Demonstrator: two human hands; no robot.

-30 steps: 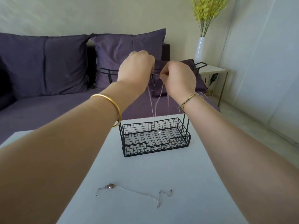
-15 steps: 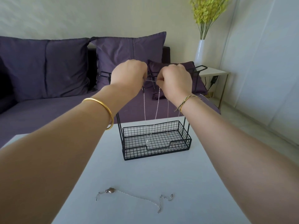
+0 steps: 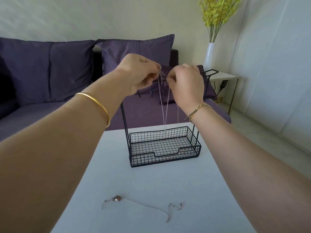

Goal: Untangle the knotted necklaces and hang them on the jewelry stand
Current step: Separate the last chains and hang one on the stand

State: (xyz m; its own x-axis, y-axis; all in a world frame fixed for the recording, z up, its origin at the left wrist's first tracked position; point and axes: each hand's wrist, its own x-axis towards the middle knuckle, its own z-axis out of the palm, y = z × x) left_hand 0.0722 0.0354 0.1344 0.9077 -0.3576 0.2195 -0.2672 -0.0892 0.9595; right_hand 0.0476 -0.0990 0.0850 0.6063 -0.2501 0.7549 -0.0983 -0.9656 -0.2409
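A black wire jewelry stand [image 3: 198, 149] with a mesh basket base stands on the white table [image 3: 168, 190]. Up at its top bar, my left hand [image 3: 136, 73] and my right hand [image 3: 186, 81] each pinch an end of a thin silver necklace [image 3: 165, 106]. Its loop hangs down between them into the basket. Another fine chain [image 3: 177, 121] hangs below my right wrist. The hands hide most of the bar and its hooks. A second silver necklace with a brown bead [image 3: 116, 198] lies stretched out on the table near me.
A purple sofa [image 3: 50, 73] with cushions stands behind the table. At the back right, a white side table [image 3: 223, 76] carries a white vase [image 3: 208, 56] of yellow flowers. The floor lies to the right.
Both hands have stayed at the stand's top bar and shifted slightly along it. The hanging chain loop has swung a little. The necklace on the table has not moved.
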